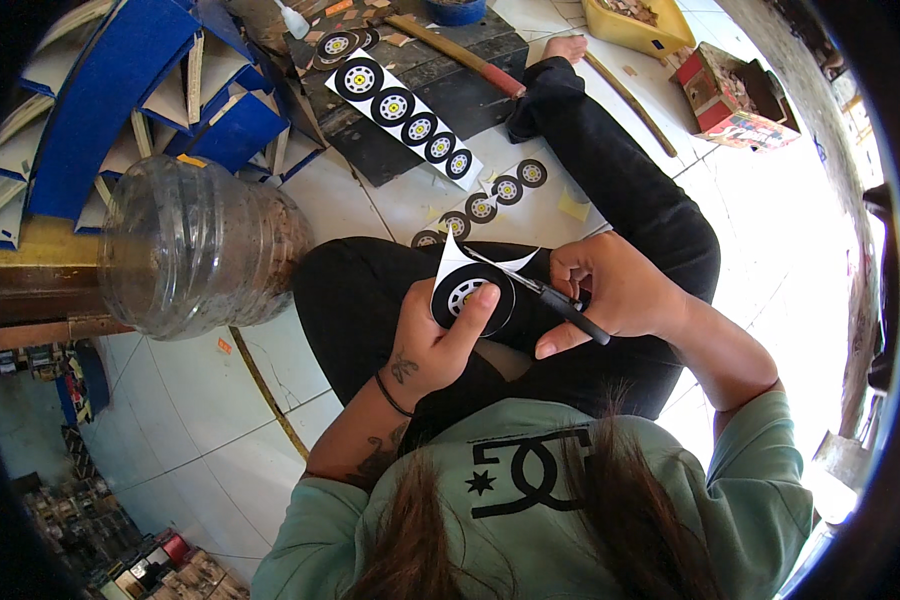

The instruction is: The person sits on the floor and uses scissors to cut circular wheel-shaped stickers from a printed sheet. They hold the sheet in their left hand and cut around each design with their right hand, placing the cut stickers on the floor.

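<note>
My left hand (440, 335) pinches a paper wheel cutout (458, 290), printed with a black tyre and a white hub, its thumb lying across the face. White corners of paper still jut out at the wheel's top. In my right hand (615, 290) is a pair of scissors (555, 298) with black handles, the blades reaching to the paper's upper right edge. Beyond my lap, a white strip of printed wheels (420, 127) leans on a dark low table (470, 85). Several wheel cutouts (482, 207) lie in a row on the tiled floor.
A hammer (460, 58) rests on the low table near a blue bowl (456, 10). To the left are a large clear plastic jar (200, 245) and blue-and-white stacked pieces (110, 100). A yellow tub (642, 25), a red box (735, 100) and a wooden stick (630, 103) sit at far right.
</note>
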A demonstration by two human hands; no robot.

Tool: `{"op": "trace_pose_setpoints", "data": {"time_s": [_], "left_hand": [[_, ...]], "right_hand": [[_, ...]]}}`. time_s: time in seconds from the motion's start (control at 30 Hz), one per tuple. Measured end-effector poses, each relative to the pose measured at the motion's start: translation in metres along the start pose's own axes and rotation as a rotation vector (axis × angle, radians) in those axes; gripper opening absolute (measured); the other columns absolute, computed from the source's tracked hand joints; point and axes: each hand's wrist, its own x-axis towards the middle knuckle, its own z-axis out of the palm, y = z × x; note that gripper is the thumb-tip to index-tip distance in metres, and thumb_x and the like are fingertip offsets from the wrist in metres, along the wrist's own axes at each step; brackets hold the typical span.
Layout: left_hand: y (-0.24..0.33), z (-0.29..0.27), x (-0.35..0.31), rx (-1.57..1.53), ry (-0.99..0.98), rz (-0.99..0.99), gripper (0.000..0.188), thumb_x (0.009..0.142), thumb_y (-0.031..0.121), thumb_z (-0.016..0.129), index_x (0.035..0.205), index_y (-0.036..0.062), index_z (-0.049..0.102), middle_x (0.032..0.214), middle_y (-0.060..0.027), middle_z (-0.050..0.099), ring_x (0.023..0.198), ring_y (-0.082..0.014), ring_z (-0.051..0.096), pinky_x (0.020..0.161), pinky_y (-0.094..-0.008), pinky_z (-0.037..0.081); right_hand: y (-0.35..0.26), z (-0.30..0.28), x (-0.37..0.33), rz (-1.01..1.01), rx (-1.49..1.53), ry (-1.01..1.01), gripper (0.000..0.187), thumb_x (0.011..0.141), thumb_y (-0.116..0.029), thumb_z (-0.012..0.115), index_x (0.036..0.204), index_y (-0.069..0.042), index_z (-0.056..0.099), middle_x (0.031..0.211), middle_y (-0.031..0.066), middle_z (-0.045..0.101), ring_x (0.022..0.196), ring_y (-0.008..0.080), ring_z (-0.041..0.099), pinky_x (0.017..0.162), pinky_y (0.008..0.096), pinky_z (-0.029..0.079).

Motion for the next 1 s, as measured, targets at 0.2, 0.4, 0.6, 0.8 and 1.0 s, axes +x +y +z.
{"op": "trace_pose_setpoints", "data": {"time_s": [0.2, 0.4, 0.6, 0.8, 1.0], "left_hand": [[-0.001, 0.001, 0.001, -0.048, -0.023, -0.065, 0.023, 0.088, 0.020, 0.056, 0.073, 0.0018, 0.057, 0.058, 0.0020, 0.054, 0.052, -0.0034, 0.046, 0.048, -0.0208, 0.036], [-0.003, -0.003, 0.009, -0.116, -0.182, -0.227, 0.023, 0.087, 0.022, 0.057, 0.072, 0.0034, 0.058, 0.056, 0.0042, 0.051, 0.051, -0.0022, 0.045, 0.046, -0.0189, 0.034], [-0.016, -0.016, 0.030, 0.099, -0.626, -0.306, 0.021, 0.080, 0.022, 0.066, 0.080, 0.0017, 0.062, 0.067, 0.0002, 0.061, 0.058, -0.0037, 0.053, 0.051, -0.0186, 0.041], [-0.026, -0.004, 0.018, -0.267, -0.033, -0.271, 0.022, 0.084, 0.023, 0.061, 0.080, 0.0011, 0.060, 0.064, 0.0018, 0.056, 0.053, -0.0046, 0.049, 0.049, -0.0177, 0.040], [-0.032, 0.018, 0.007, -0.046, 0.189, -0.183, 0.031, 0.089, 0.029, 0.054, 0.078, 0.0003, 0.058, 0.060, -0.0013, 0.055, 0.050, -0.0056, 0.050, 0.046, -0.0191, 0.040]], "right_hand": [[0.011, 0.003, -0.002, -0.007, 0.033, 0.011, 0.054, 0.052, -0.046, 0.083, 0.055, -0.004, 0.050, 0.049, 0.0045, 0.050, 0.047, 0.0158, 0.051, 0.045, 0.0258, 0.037], [0.024, 0.002, 0.006, -0.089, 0.350, 0.025, 0.047, 0.058, -0.040, 0.082, 0.066, -0.005, 0.053, 0.057, -0.0004, 0.052, 0.050, 0.0104, 0.048, 0.046, 0.0236, 0.035], [0.027, 0.022, 0.026, -0.103, 0.832, 0.086, 0.029, 0.063, -0.017, 0.073, 0.083, -0.003, 0.057, 0.074, 0.0015, 0.057, 0.068, 0.0087, 0.053, 0.062, 0.0195, 0.039], [0.028, 0.045, 0.034, 0.032, 0.893, 0.315, 0.025, 0.069, -0.007, 0.071, 0.087, -0.002, 0.054, 0.073, 0.0011, 0.058, 0.064, 0.0052, 0.053, 0.058, 0.0171, 0.041], [0.029, 0.050, 0.028, -0.032, 0.874, 0.377, 0.028, 0.070, -0.009, 0.074, 0.083, -0.003, 0.051, 0.072, 0.0019, 0.058, 0.060, 0.0062, 0.053, 0.051, 0.0184, 0.040]]}}
